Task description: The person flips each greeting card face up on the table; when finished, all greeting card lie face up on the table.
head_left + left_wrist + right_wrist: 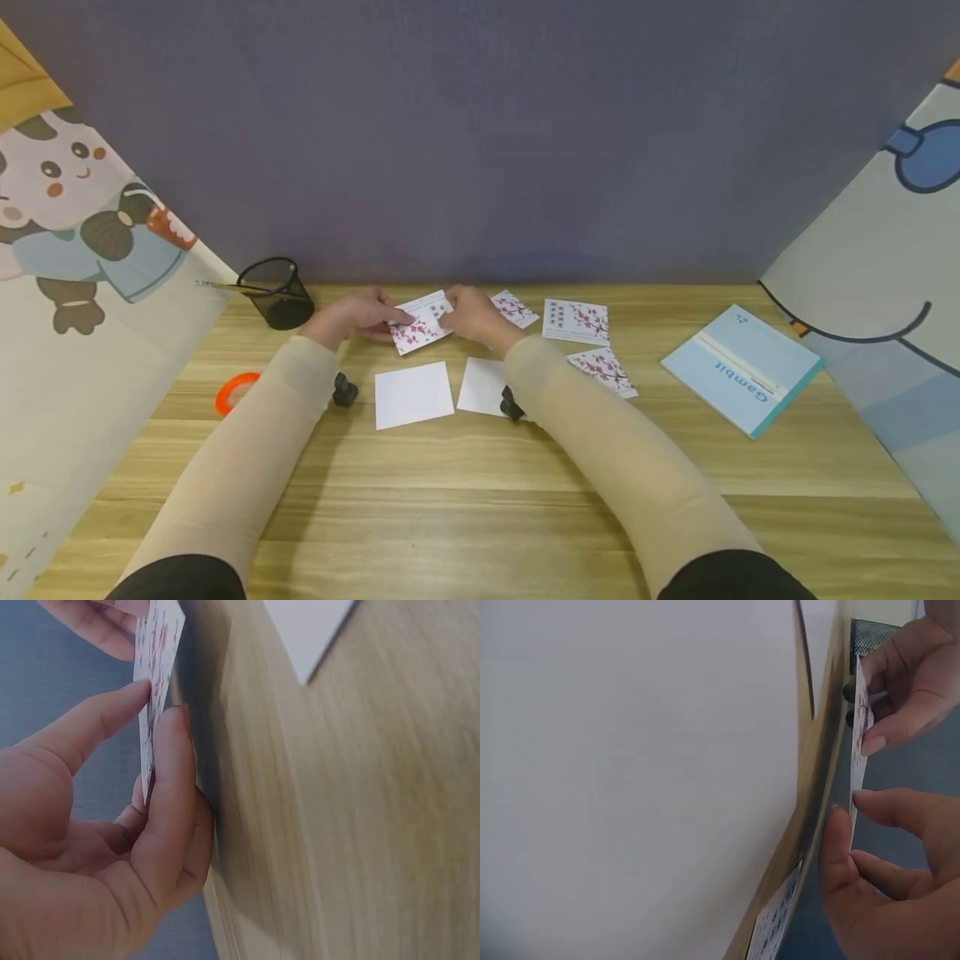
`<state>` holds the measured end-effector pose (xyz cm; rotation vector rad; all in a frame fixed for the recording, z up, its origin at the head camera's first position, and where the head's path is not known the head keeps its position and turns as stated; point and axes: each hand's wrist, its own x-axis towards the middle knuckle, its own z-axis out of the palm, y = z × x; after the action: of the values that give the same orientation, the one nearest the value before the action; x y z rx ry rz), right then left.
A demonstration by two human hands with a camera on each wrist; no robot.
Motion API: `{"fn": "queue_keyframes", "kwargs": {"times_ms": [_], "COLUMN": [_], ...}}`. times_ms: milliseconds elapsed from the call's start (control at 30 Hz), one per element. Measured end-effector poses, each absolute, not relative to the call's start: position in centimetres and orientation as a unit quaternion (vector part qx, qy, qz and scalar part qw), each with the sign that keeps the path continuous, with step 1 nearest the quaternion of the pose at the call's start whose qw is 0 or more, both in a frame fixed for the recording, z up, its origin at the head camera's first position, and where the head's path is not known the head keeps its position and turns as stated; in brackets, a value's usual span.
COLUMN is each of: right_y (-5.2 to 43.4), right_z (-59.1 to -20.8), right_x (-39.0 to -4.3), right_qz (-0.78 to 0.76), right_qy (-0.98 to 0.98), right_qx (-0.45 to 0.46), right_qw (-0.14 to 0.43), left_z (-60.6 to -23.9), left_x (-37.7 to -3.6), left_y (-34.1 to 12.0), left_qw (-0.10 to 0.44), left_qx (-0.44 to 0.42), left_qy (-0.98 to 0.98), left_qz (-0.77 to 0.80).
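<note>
1. A wooden desk stands against a grey partition wall.
2. The flowered card sits between the left hand and right hand, both pinching its edges.

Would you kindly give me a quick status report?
Left hand and right hand both pinch the blossom card. Card lifted off table. Nothing obstructing.

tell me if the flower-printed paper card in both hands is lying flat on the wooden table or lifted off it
Lifted: the flower-printed paper card is pinched at each end by the left hand and right hand, above the wooden table.
</note>
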<state>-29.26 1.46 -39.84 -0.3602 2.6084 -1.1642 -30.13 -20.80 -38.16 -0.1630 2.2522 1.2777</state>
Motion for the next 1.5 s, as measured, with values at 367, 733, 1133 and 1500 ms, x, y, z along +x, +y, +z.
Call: {"fn": "queue_keyframes", "kwargs": {"times_ms": [367, 733, 1133, 1500], "right_y": [1.0, 1.0, 1.6, 2.4], "right_z": [-39.8, -39.6, -39.7, -40.0], "right_x": [-28.8, -28.6, -28.5, -28.3], "right_qz": [-0.335, -0.288, -0.285, -0.304], "right_qy": [0.919, 0.926, 0.925, 0.917], "right_qx": [-0.158, -0.187, -0.195, -0.198], "right_qw": [0.138, 0.156, 0.16, 0.167], "left_z": [-38.8, -39.0, -39.0, -38.9], "left_x": [-30.5, -30.6, -30.3, -29.9], "left_y": [-21.1, -21.2, -20.8, -20.7], "left_qw": [0.264, 0.252, 0.244, 0.239], "left_qx": [-0.054, -0.047, -0.059, -0.069], "left_qy": [0.866, 0.906, 0.915, 0.913], "left_qz": [0.42, 0.337, 0.317, 0.322]}}
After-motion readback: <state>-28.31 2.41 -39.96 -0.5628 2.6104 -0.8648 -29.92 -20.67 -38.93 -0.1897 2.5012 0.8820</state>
